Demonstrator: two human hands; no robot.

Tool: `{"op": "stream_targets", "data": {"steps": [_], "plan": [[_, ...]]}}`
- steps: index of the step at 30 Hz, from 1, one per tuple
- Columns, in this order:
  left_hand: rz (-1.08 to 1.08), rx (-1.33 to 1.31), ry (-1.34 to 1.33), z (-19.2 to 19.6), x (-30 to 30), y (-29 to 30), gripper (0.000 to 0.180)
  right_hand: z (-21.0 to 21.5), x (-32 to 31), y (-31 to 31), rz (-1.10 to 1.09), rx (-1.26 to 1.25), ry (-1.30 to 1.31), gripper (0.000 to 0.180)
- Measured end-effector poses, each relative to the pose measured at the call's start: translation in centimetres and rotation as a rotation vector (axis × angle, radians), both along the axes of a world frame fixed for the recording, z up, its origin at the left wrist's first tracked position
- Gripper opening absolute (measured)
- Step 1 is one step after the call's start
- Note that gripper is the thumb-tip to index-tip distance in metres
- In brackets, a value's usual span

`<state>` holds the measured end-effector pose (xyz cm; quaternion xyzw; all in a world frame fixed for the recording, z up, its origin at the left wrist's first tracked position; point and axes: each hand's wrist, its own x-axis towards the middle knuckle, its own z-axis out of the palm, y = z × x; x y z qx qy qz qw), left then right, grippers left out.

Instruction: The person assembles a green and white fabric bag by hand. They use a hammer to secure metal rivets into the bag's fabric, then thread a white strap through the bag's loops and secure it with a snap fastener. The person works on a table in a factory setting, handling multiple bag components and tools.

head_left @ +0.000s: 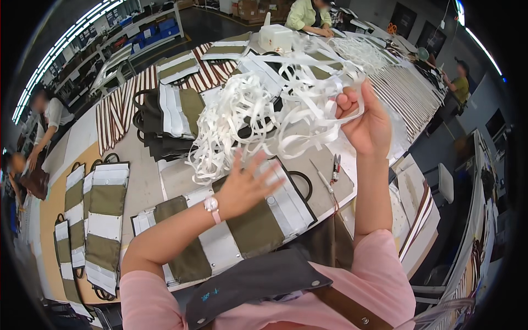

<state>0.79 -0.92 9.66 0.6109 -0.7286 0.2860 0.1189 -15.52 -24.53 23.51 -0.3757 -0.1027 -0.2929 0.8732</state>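
Over the broad grey worktable [144,176], the right hand [369,124] is pinching narrow white fabric ribbons [316,104] high between thumb and fingers, presumably so they are hanging clear of the tangled white ribbon heap [234,113]; the left hand [245,190], spread, apparently empty, is hovering above an olive-and-white fabric panel [256,228].

My white ribbons [234,104] look smooth, faintly glossy — the olive bands [256,228] before me are matt cloth, like my grey apron [253,287] — while the snips [335,169] glint like metal.
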Motion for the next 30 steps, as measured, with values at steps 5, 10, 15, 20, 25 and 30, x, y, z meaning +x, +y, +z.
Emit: {"op": "stream_targets", "data": {"steps": [5,10,15,20,25,30], "plan": [[0.478,-0.177,-0.151,4.1,11.7,-2.3,0.062,3.4,-2.8,-0.7,0.124,-0.075,-0.299,0.017],[0.797,-0.037,-0.011,10.8,23.2,-1.3,0.052,4.3,-11.3,-8.1,-0.214,-0.011,-0.451,0.008],[0.865,0.115,-0.002,8.8,29.1,-0.2,0.043,1.8,-21.1,-15.0,-0.601,0.133,-0.282,0.022],[0.823,-0.004,-0.042,9.5,31.0,-2.3,0.038,-0.8,-22.4,-18.5,-0.863,0.189,-0.13,0.032],[0.813,-0.019,0.048,9.6,32.6,-3.9,0.038,-2.8,-26.0,-23.7,-1.047,0.137,0.154,0.027],[0.895,0.241,0.22,10.0,37.1,-2.0,0.032,-2.4,-11.9,-14.0,-0.505,-0.047,0.143,0.017]]}}
